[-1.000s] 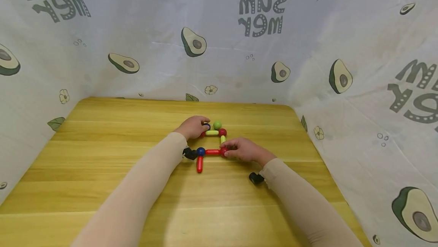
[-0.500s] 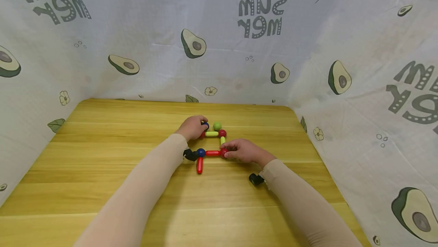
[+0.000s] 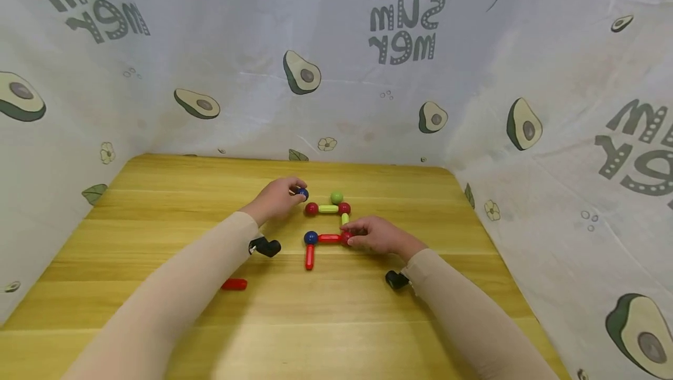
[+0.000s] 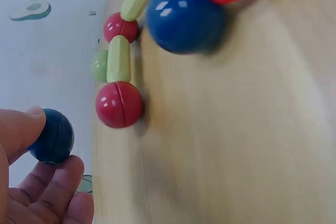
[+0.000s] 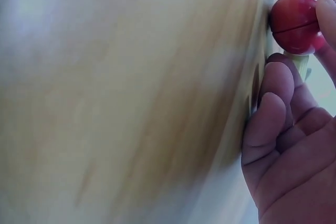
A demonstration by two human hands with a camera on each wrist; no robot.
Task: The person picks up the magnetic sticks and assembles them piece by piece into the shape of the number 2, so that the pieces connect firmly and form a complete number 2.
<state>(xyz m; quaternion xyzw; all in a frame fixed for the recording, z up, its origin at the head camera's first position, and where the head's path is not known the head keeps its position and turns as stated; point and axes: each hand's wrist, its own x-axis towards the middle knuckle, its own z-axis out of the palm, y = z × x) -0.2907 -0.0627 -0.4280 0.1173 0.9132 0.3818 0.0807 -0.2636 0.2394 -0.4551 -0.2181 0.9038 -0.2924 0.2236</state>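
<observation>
My left hand (image 3: 274, 199) pinches a blue ball (image 4: 54, 136) between thumb and fingers, to the left of the linked toy pieces. Those pieces form an open-sided shape: a red ball (image 3: 312, 209), a yellow rod (image 3: 328, 209), another red ball (image 3: 344, 209), a second yellow rod (image 3: 344, 218), a corner red ball (image 5: 295, 23), a red rod (image 3: 330, 238) and a blue ball (image 3: 311, 238). From that last ball, another red rod (image 3: 309, 257) points toward me. My right hand (image 3: 380, 236) holds the corner red ball with its thumb and fingers, partly covering it.
A green ball (image 3: 336, 197) sits just behind the far yellow rod. One separate red rod (image 3: 234, 284) lies by my left forearm, which partly hides it. The wooden table (image 3: 420, 321) meets a patterned cloth (image 3: 363, 87) at its back and sides.
My left hand has moved left with the blue ball, away from the far-left red ball, now in full view. A separate red rod shows beside the forearm. My right hand stays at the corner.
</observation>
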